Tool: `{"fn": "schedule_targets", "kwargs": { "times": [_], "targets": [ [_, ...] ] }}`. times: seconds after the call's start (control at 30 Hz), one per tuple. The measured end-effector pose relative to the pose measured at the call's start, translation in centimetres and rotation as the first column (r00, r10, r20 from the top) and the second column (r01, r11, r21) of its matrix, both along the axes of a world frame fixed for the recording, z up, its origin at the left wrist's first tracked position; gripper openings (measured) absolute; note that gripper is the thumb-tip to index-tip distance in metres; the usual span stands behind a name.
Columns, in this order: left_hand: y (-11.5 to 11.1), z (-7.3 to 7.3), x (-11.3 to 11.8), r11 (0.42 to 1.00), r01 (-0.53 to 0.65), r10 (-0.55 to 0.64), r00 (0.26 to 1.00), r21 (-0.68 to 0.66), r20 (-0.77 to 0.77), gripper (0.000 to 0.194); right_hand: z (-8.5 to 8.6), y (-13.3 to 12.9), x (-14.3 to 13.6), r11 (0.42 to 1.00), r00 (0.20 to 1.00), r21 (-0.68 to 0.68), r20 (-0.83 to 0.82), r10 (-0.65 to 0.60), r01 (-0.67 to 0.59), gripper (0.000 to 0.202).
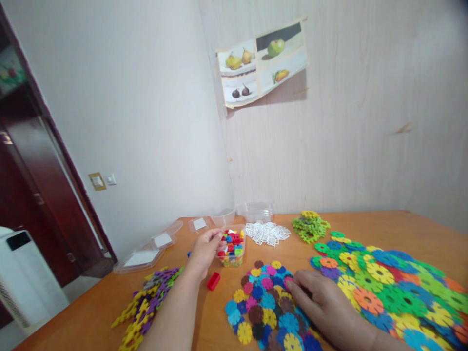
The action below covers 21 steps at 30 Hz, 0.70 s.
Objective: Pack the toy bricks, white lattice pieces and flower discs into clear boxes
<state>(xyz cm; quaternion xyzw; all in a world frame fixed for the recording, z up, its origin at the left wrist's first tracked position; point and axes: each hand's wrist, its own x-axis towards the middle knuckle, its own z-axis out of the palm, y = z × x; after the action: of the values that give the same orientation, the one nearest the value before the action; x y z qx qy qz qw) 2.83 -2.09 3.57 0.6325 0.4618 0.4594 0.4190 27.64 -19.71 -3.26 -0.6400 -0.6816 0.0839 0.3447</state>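
My left hand (204, 252) is at the left side of a clear plastic container (241, 258), its fingers curled at the rim. Inside lie red, blue, yellow and green building bricks (234, 241). A loose red brick (213, 281) is on the table just in front of the container. My right hand (323, 298) rests at the right edge of a pile of small flower-shaped discs (268, 317) in mixed colours. Its thumb reaches a pink disc, with a gap between thumb and loosely bent forefinger; the other fingertips are hidden.
Larger flower discs (397, 297) spread over the right of the wooden table (210, 321). Yellow, purple and grey interlocking pieces (149, 304) lie at left. White square pieces (267, 233) and a green stack (310, 228) sit farther back. Clear lids (141, 257) and an upturned clear tub (259, 211) line the far edge.
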Motion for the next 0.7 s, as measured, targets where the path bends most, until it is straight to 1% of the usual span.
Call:
{"fn": "schedule_targets", "kwargs": {
  "times": [0.07, 0.1, 0.17, 0.2, 0.27, 0.33, 0.37, 0.43, 0.53, 0.6, 0.7],
  "targets": [
    [-0.1, 0.1, -0.2, 1.000, -0.019, 0.020, 1.000, 0.016, -0.021, 0.040, 0.1, -0.1, 0.0, 1.000, 1.000, 0.005, -0.001, 0.004, -0.004, 0.044],
    [0.1, 0.1, -0.5, 0.998, -0.045, 0.049, 0.997, 0.052, -0.068, 0.037, 0.2, -0.1, 0.0, 1.000, 1.000, 0.005, -0.002, 0.008, -0.008, 0.044],
    [0.6, -0.4, -1.2, 0.987, -0.071, 0.101, 0.972, 0.143, -0.211, 0.027, 0.2, -0.2, -0.1, 1.000, 1.000, 0.003, -0.007, 0.016, -0.016, 0.044],
    [0.9, -0.7, -1.6, 0.980, -0.069, 0.123, 0.947, 0.184, -0.297, 0.022, 0.2, -0.2, -0.1, 1.000, 1.000, 0.004, -0.008, 0.015, -0.015, 0.044],
    [1.6, -1.6, -2.5, 0.970, -0.047, 0.156, 0.873, 0.239, -0.462, 0.016, 0.2, -0.2, -0.1, 1.000, 1.000, 0.013, -0.010, 0.013, -0.013, 0.045],
    [2.2, -2.4, -3.2, 0.965, -0.019, 0.171, 0.806, 0.263, -0.567, 0.016, 0.2, -0.3, -0.1, 1.000, 1.000, 0.023, -0.008, 0.011, -0.010, 0.045],
    [2.5, -2.7, -3.5, 0.962, 0.007, 0.165, 0.784, 0.274, -0.598, 0.017, 0.2, -0.3, -0.1, 1.000, 1.000, 0.024, -0.004, 0.010, -0.010, 0.045],
    [2.7, -2.9, -3.8, 0.951, 0.085, 0.128, 0.769, 0.299, -0.626, 0.018, 0.2, -0.3, -0.1, 1.000, 1.000, 0.020, 0.004, 0.009, -0.009, 0.045],
    [2.4, -2.6, -3.7, 0.927, 0.204, 0.043, 0.776, 0.316, -0.629, 0.018, 0.3, -0.4, -0.1, 1.000, 1.000, 0.017, 0.006, 0.008, -0.008, 0.045],
    [1.8, -2.2, -3.1, 0.914, 0.250, 0.005, 0.781, 0.320, -0.624, 0.018, 0.2, -0.4, -0.1, 1.000, 1.000, 0.016, -0.003, 0.011, -0.011, 0.045],
    [0.5, -1.7, -1.7, 0.891, 0.283, 0.009, 0.772, 0.356, -0.636, 0.015, 0.0, -0.2, -0.1, 1.000, 1.000, 0.011, -0.012, 0.009, -0.009, 0.045]
  ]
}}
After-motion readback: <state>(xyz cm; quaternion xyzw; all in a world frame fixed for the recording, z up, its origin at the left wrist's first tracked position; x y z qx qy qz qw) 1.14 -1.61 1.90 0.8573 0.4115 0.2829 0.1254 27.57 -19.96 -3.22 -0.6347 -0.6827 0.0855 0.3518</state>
